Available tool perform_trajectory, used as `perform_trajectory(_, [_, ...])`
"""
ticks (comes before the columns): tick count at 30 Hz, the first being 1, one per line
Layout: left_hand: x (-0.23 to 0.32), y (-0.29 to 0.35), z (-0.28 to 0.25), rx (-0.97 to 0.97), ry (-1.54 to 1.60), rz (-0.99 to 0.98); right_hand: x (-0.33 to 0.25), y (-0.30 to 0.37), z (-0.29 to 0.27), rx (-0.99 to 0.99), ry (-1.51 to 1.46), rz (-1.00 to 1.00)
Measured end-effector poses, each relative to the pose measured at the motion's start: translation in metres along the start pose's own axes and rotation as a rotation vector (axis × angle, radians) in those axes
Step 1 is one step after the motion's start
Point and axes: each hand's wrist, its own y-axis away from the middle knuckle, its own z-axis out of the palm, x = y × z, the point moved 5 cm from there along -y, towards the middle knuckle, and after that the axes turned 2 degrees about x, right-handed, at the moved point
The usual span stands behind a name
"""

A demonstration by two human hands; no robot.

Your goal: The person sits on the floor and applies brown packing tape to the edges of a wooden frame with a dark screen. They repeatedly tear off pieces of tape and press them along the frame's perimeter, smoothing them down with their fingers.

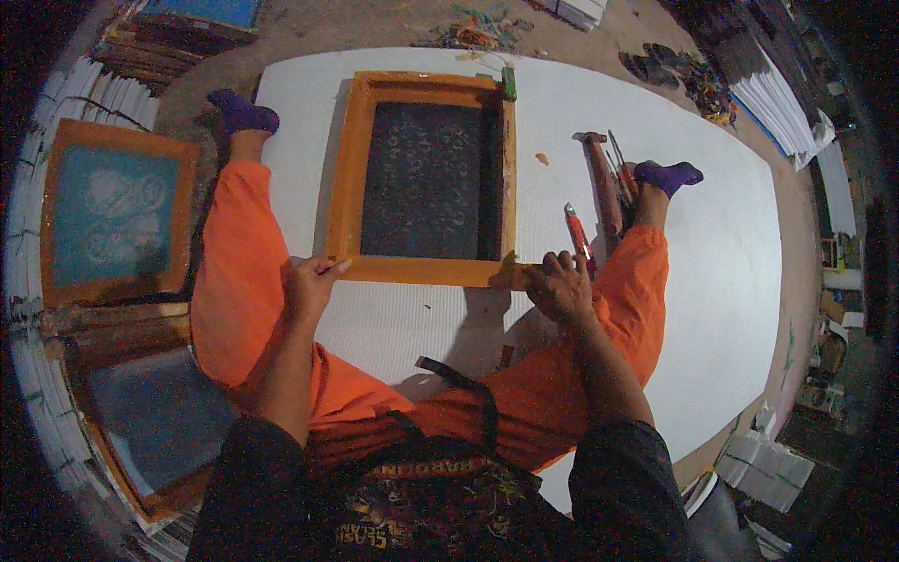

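Observation:
A wooden screen-printing frame [421,273] with dark mesh [421,178] lies on the white sheet between my outstretched legs. My left hand [312,288] is at its near left corner, thumb and fingers closed on the wood. At the near right corner, my right hand [562,288] has its fingers bent over the end of the near bar. Whether those fingers grip the wood or something small is hard to see. A small green object [508,83] rests at the far right corner. Just beyond my right hand lies a red utility knife [579,236].
A hammer [604,187] and some thin tools [620,166] lie beside my right foot. Another printing screen [117,220] with teal mesh leans at the left, above a third screen [159,421]. Paper stacks [768,108] and dark sandals [655,66] are beyond the sheet.

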Motion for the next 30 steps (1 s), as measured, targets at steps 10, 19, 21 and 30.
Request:
perform_trajectory(10, [-0.014,-0.003,0.003,0.03,0.007,0.064,-0.061,0.009,-0.008,0.043,-0.042,-0.092])
perform_trajectory(19, [0.003,-0.001,-0.009,-0.038,0.081,-0.038,-0.074,0.009,-0.002,-0.046,0.037,-0.007])
perform_trajectory(21, [0.002,-0.003,-0.011,-0.058,0.038,-0.048,-0.063,0.005,-0.015,0.058,-0.009,0.042])
perform_trajectory(30, [-0.015,-0.007,0.003,-0.013,0.064,-0.006,0.124,-0.004,0.037,0.126,-0.395,0.65])
